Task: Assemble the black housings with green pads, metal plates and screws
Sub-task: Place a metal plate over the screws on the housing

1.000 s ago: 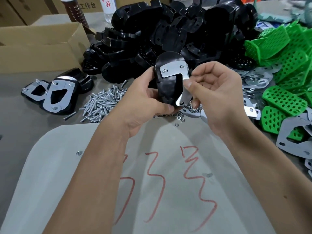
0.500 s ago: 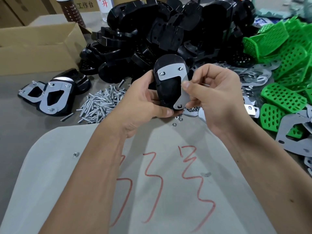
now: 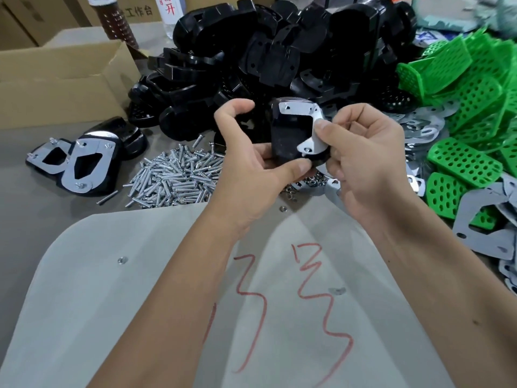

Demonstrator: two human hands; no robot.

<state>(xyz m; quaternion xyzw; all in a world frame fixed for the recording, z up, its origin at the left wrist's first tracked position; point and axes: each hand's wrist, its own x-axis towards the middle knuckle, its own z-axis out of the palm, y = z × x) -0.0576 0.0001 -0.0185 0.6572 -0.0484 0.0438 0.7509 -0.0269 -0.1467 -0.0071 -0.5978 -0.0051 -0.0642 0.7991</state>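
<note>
Since the earlier frame, my left hand (image 3: 251, 175) has loosened: its forefinger has lifted off the black housing (image 3: 291, 138) and arches above it, while thumb and lower fingers go on pinching the housing's near end. Right hand (image 3: 363, 161) pinches the metal plate (image 3: 309, 127) by its outer edge, thumb on top, pressing the plate flat to the housing's open face, which has turned a little toward the right. Holding the piece up between both hands, above the bench (image 3: 33, 219), keeps the plate's holes in my sight; screw heads or holes show at the two upper corners and the lower tip, though I cannot tell which. By my judgement the step is seating and aligning the plate before fastening. Just below and to the left lies the pile of screws (image 3: 173, 177), within easy reach of the freed hand; small nuts (image 3: 305, 183) are scattered under my hands. Further left rest two finished housings (image 3: 81, 163) with plates fitted. Behind stands the heap of bare housings (image 3: 279, 51); to the right are green pads (image 3: 464, 163) and spare plates (image 3: 481, 228). A cardboard box (image 3: 61, 79) sits at far left, and a pale sheet (image 3: 140, 303) marked in red covers the near bench.
</note>
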